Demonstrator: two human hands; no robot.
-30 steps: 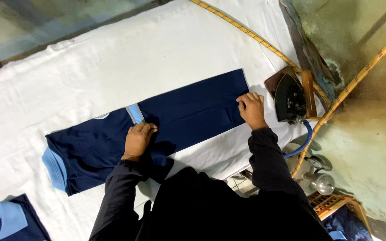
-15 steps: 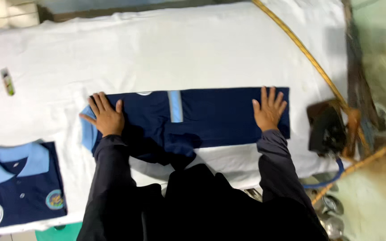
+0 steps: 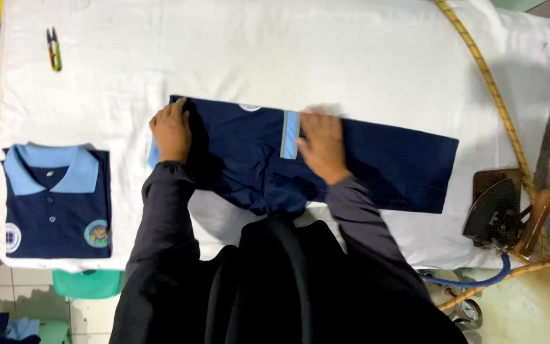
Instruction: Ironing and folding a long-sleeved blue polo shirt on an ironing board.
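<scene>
The long navy-blue folded polo shirt (image 3: 326, 159) lies on the white padded worktop (image 3: 288, 57), left hand (image 3: 172, 130) flat at its collar end, right hand (image 3: 321, 145), blurred, now moved inward to mid-shirt, fingers spread.

Motion-blurred: right hand (image 3: 321, 143) on the long folded navy shirt (image 3: 377, 162), fingertips indistinct. Hidden under left hand (image 3: 172, 130): the shirt's light-blue collar end.

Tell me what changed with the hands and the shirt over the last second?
The right hand slid from the far end of the navy shirt to its middle by the light blue strip. The left hand still presses the collar end. The shirt stays flat; nothing lifted.
</scene>
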